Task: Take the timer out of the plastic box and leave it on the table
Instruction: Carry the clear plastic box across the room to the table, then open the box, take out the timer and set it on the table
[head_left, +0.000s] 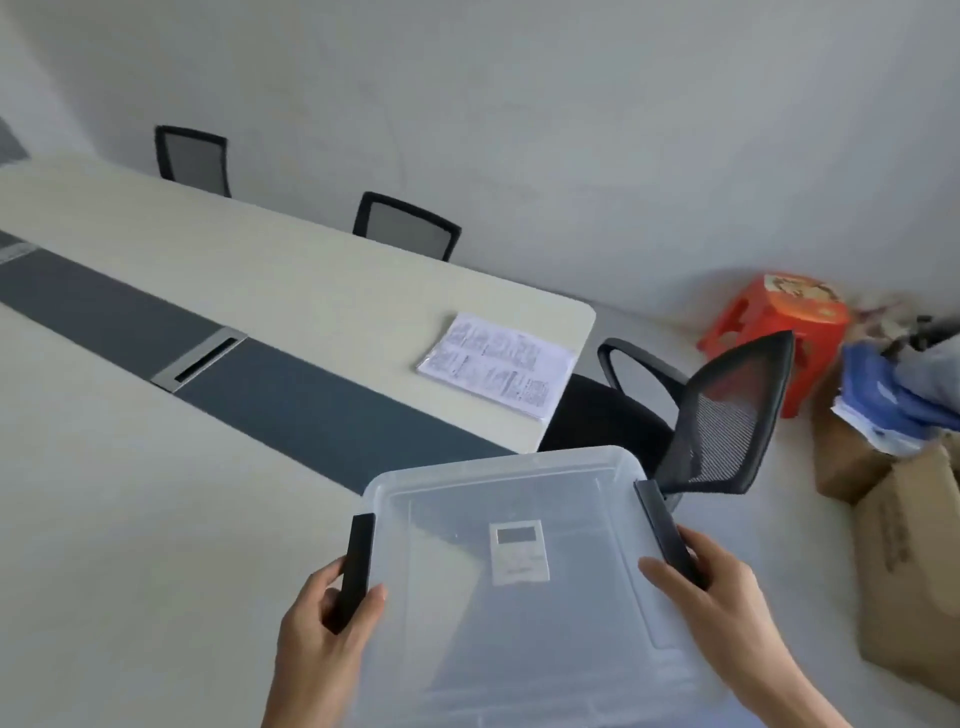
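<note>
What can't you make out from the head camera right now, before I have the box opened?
- Timer: seen only through the cloudy lid; display and buttons unreadable.
- Plastic box: near end cut off by the bottom edge of the head view.
- Black latches: left hand and right hand cover them, so locked or released is unclear.
- Printed sheet: text too small.

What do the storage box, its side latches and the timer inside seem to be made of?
Box: translucent, slightly frosted plastic; the timer shows through the closed lid. Latches: opaque black, matte, probably hard plastic; the left hand and right hand each grip one. Timer: white casing with a grey screen, likely plastic, though blurred by the lid.
</note>
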